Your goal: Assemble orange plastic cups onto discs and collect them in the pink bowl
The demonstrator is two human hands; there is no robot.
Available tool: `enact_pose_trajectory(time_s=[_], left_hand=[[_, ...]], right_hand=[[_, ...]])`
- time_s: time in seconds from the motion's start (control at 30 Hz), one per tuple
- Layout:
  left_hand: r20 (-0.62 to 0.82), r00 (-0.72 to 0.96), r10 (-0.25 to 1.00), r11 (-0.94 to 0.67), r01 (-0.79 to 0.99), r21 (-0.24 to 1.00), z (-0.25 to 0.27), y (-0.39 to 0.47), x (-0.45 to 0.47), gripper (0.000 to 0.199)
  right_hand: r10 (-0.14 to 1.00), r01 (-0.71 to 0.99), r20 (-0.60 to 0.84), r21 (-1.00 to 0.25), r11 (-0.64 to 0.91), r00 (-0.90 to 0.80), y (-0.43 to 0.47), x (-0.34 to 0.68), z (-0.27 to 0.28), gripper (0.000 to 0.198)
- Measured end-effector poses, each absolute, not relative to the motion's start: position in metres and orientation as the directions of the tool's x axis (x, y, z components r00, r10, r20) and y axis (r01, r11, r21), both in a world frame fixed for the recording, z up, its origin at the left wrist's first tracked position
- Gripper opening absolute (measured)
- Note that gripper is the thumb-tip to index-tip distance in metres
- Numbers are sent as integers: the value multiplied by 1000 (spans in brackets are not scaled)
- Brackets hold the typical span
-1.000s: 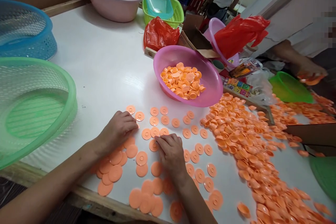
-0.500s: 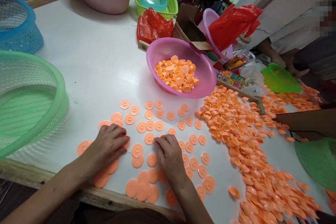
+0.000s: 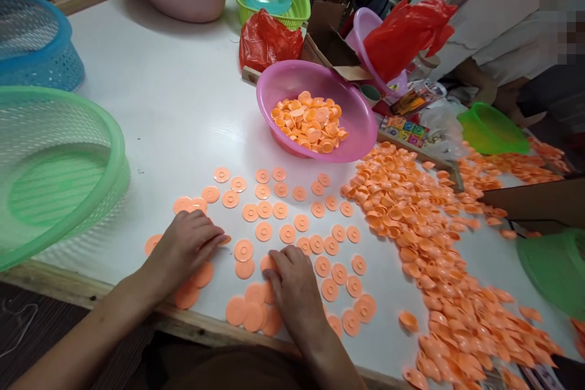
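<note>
Discs [image 3: 264, 231] lie by the table's [image 3: 183, 122] near edge. Our left hand [image 3: 191, 242] pinches one; apart, our right hand [image 3: 293, 283] touches another, grip unclear. We're likely turning singles; next needs gentle release.

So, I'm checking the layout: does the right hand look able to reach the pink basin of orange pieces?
Likely yes: only flat orange discs lie between the right hand and the pink basin, with nothing upright in the way.
</note>
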State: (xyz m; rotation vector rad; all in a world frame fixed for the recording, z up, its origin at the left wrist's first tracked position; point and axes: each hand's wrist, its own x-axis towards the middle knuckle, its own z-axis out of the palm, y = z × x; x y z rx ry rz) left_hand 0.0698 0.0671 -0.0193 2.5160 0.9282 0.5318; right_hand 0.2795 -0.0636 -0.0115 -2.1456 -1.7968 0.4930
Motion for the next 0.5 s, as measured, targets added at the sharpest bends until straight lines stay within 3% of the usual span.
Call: enact_pose_trajectory(time_s=[0.17, 0.3, 0.5], left_hand=[[217, 659, 720, -678, 601, 422, -26, 60, 84, 17], [139, 752, 644, -711, 522, 470, -24, 34, 89, 24], [47, 719, 693, -639, 583, 502, -31, 7, 86, 23]], right_hand=[[978, 766, 1, -621, -163, 209, -65, 287, -8, 16], [976, 847, 157, -530, -46, 151, -66, 287, -11, 20], [998, 899, 38, -437, -29, 51, -66, 258, -21, 6]])
